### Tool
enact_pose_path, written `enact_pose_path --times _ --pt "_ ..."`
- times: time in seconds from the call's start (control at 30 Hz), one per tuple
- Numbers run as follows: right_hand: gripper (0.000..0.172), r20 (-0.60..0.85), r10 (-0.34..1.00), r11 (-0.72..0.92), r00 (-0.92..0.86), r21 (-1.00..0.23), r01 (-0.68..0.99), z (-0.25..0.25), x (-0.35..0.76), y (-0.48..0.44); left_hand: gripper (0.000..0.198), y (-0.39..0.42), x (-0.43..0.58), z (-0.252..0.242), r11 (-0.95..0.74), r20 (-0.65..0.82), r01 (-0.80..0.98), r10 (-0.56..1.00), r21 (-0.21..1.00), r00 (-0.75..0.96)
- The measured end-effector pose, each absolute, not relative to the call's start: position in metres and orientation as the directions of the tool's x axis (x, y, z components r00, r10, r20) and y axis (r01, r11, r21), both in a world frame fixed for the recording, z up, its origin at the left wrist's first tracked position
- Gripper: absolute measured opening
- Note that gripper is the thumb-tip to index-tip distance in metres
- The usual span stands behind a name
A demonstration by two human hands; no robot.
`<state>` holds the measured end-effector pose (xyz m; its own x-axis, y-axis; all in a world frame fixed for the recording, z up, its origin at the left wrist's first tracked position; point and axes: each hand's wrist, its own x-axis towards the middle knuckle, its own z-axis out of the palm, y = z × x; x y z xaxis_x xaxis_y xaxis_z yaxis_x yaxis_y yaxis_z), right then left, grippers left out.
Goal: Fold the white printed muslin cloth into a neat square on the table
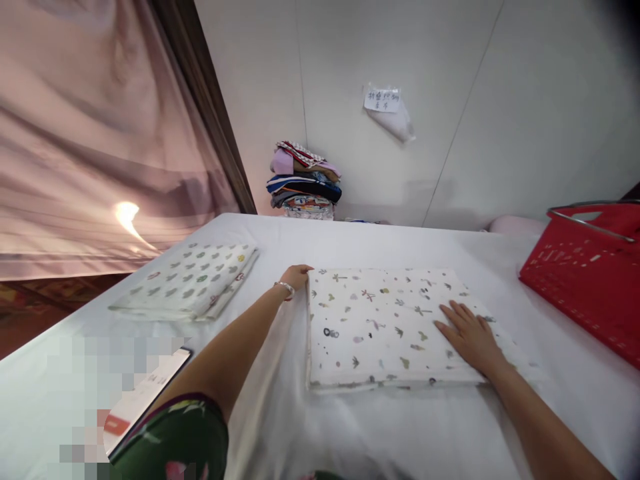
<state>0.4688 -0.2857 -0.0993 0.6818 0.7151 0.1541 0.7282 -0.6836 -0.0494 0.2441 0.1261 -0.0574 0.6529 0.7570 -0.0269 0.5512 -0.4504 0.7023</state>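
Note:
A white cloth printed with small animals and trees lies folded into a neat rectangle in front of me. My left hand, with a bracelet at the wrist, pinches its far left corner between closed fingers. Spread flat over the right part of the cloth is my right hand, palm down with fingers apart. Another folded cloth, pale with rows of cactus-like prints, rests to the left, apart from both hands.
The white-covered table carries a phone, partly blurred out, by my left forearm. A red basket with a metal handle stands at right. Stacked clothes are at the wall. A curtain hangs left; a plastic bag is on the wall.

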Motion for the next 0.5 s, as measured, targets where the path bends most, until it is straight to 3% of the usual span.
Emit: enact_pose_path --times 0.23,0.5 --pt "0.056 0.151 0.706 -0.690 0.691 -0.068 0.720 -0.098 0.468 -0.284 0.040 0.121 0.234 -0.045 -0.538 0.033 0.539 0.727 0.648 0.686" --pt "0.055 0.130 0.703 -0.696 0.699 -0.078 0.714 -0.093 0.465 -0.282 0.039 0.105 0.240 -0.048 -0.570 -0.026 0.645 0.739 0.509 0.673"
